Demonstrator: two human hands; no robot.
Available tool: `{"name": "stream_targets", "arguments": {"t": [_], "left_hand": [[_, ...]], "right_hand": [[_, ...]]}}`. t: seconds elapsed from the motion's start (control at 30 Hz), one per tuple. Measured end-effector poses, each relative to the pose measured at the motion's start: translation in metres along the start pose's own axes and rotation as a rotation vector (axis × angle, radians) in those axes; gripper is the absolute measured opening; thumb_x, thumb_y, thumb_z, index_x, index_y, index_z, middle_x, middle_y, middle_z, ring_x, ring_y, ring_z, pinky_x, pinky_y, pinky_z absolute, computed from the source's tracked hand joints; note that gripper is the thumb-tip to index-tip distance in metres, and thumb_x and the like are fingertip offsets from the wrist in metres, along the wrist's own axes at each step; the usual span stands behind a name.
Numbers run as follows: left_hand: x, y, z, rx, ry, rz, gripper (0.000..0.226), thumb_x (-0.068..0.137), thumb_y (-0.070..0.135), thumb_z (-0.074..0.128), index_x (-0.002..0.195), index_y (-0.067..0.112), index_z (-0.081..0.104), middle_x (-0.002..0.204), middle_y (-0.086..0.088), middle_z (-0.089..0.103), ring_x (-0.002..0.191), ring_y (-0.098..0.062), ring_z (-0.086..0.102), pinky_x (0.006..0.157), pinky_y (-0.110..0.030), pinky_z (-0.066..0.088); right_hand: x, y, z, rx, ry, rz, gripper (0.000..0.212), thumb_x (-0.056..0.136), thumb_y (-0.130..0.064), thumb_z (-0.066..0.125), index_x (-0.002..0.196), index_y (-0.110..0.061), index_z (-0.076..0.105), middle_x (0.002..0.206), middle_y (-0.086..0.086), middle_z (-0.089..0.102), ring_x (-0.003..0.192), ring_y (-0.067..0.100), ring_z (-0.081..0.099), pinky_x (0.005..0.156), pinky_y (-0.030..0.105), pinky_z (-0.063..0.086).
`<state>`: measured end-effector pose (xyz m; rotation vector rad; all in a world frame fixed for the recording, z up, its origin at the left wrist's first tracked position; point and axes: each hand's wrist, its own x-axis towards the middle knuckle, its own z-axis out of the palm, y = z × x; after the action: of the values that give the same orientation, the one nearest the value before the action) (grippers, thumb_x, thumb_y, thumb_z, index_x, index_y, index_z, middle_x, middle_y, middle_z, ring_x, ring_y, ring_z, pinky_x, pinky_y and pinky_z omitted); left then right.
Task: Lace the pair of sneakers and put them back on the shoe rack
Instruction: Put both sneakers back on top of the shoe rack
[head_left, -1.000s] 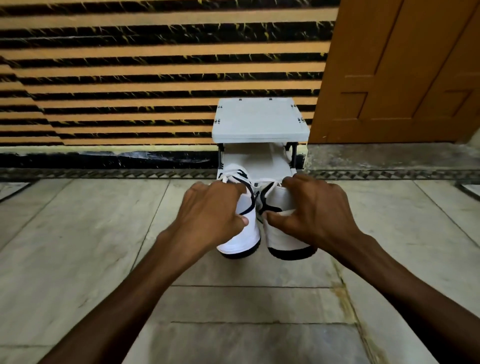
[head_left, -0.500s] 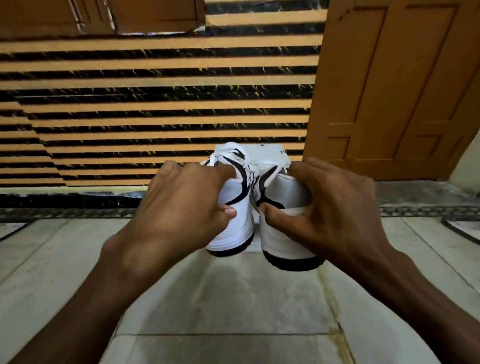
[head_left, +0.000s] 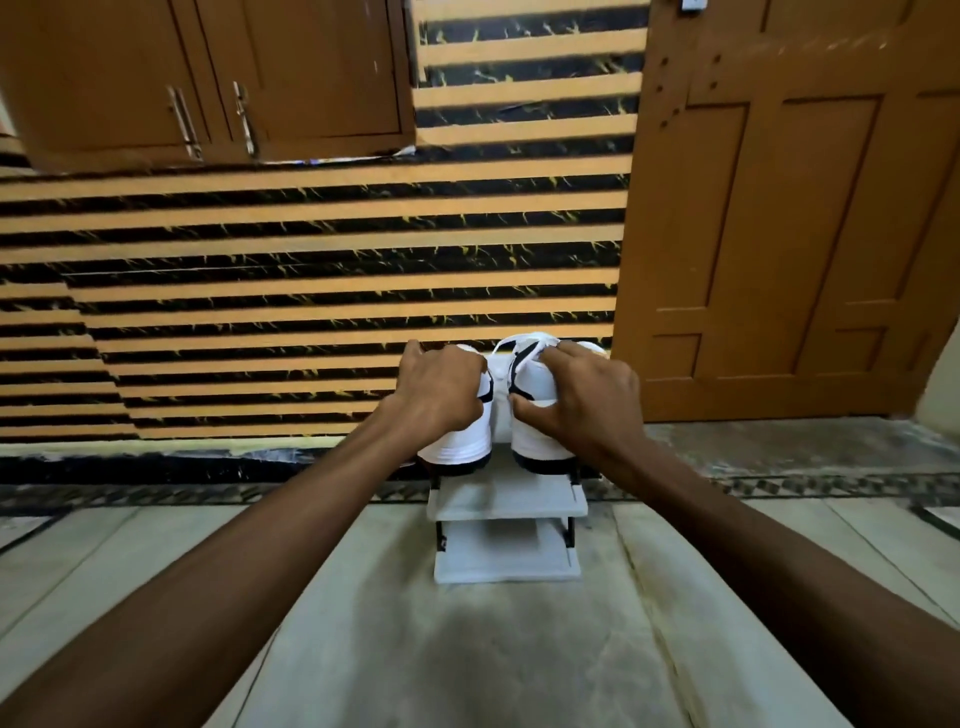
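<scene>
Two white sneakers with black trim and black soles sit side by side at the top of a small white shoe rack (head_left: 506, 501), heels toward me. My left hand (head_left: 441, 392) grips the left sneaker (head_left: 462, 449) from above. My right hand (head_left: 576, 402) grips the right sneaker (head_left: 537, 441), thumb against its heel. White laces show above the right shoe. The rack's top shelf is mostly hidden behind the shoes; two lower shelves show beneath.
The rack stands against an orange-and-black striped wall (head_left: 311, 291). A brown wooden door (head_left: 789, 218) is to the right, brown cabinet doors (head_left: 208, 78) hang at the upper left. Pale stone floor (head_left: 467, 649) stretches toward me.
Both hands carried the sneakers up and forward from near the floor to the rack's top level. The view tilted up, and the rack's lower shelves came into sight.
</scene>
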<state>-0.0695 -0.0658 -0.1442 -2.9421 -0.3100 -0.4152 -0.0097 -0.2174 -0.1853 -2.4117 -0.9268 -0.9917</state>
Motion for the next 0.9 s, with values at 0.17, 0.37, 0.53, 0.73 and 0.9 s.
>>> {"name": "stream_targets", "arguments": {"t": [0.17,0.37,0.53,0.73,0.9], "left_hand": [[0.035,-0.004,0.027,-0.027,-0.023,-0.021,0.039,0.086,0.019,0.061,0.125,0.021,0.057,0.111,-0.002,0.067,0.108,-0.022,0.061,0.11,-0.047,0.025],[0.076,-0.01,0.052,-0.048,-0.01,-0.055,0.034,0.086,0.018,0.06,0.119,0.019,0.058,0.11,-0.002,0.067,0.109,-0.022,0.06,0.109,-0.047,0.025],[0.096,-0.018,0.065,-0.045,0.01,-0.036,0.036,0.086,0.024,0.063,0.121,0.019,0.055,0.117,-0.005,0.065,0.116,-0.025,0.055,0.103,-0.045,0.031],[0.079,-0.018,0.093,-0.301,0.199,-0.114,0.063,0.08,0.029,0.073,0.134,0.025,0.042,0.139,-0.005,0.043,0.126,-0.03,0.039,0.096,-0.047,0.044],[0.061,-0.012,0.107,-0.244,0.256,-0.168,0.081,0.076,0.021,0.078,0.141,0.03,0.03,0.147,-0.004,0.032,0.125,-0.035,0.041,0.094,-0.051,0.046]], "right_hand": [[0.025,0.014,0.037,-0.004,-0.026,-0.032,0.043,0.077,-0.054,0.064,0.095,-0.015,0.067,0.09,0.003,0.068,0.075,0.026,0.064,0.058,0.027,0.033],[0.047,0.031,0.074,-0.03,-0.058,-0.046,0.048,0.078,-0.053,0.063,0.108,-0.015,0.066,0.101,0.004,0.068,0.084,0.027,0.065,0.062,0.028,0.034],[0.056,0.043,0.108,-0.022,-0.094,0.038,0.051,0.081,-0.056,0.059,0.111,-0.016,0.063,0.107,0.004,0.067,0.089,0.025,0.064,0.069,0.034,0.049],[0.051,0.049,0.11,0.09,-0.127,0.114,0.055,0.078,-0.051,0.066,0.12,-0.02,0.051,0.119,0.004,0.056,0.093,0.026,0.061,0.073,0.038,0.053],[0.03,0.045,0.113,0.079,-0.185,0.129,0.084,0.067,-0.044,0.079,0.134,-0.025,0.032,0.133,0.005,0.042,0.092,0.03,0.062,0.07,0.04,0.055]]}}
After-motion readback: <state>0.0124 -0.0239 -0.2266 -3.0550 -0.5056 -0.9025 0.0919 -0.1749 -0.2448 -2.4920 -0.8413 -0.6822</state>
